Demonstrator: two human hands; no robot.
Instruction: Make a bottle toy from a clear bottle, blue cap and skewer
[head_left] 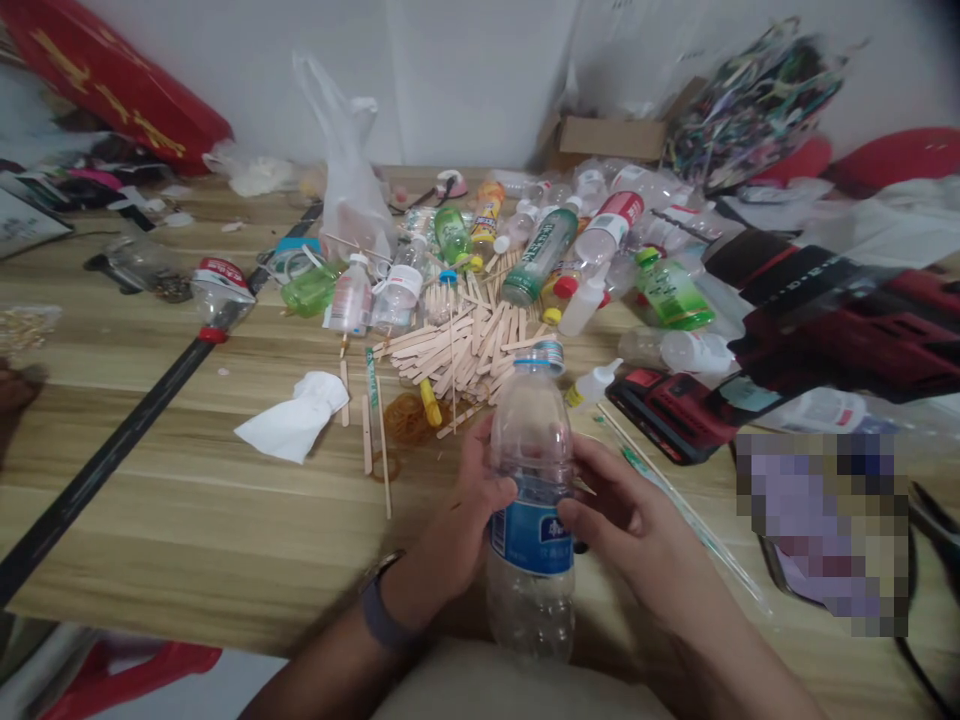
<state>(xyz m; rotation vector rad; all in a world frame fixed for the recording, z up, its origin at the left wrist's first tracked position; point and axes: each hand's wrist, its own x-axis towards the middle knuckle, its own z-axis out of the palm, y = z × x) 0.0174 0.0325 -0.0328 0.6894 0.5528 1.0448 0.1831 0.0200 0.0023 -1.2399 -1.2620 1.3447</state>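
Note:
Upright between my hands is a clear plastic bottle (531,425) with a blue label, near the table's front edge. My left hand (476,505) wraps its left side, the thumb lying across the top of the label. From the right, my right hand (619,510) grips the bottle, thumb at the label's edge and fingers partly hidden behind. Just beyond the bottle lies a heap of wooden craft sticks (480,340). A red and black cordless drill (802,320) rests to the right. A small white dropper bottle (595,383) lies close behind my right hand.
Several empty bottles, including a green one (541,252), crowd the back. A black strip (112,455) crosses the table at left, near a crumpled tissue (296,415). A cardboard box (611,142) stands behind. At the left edge, another person's hand (13,388) shows.

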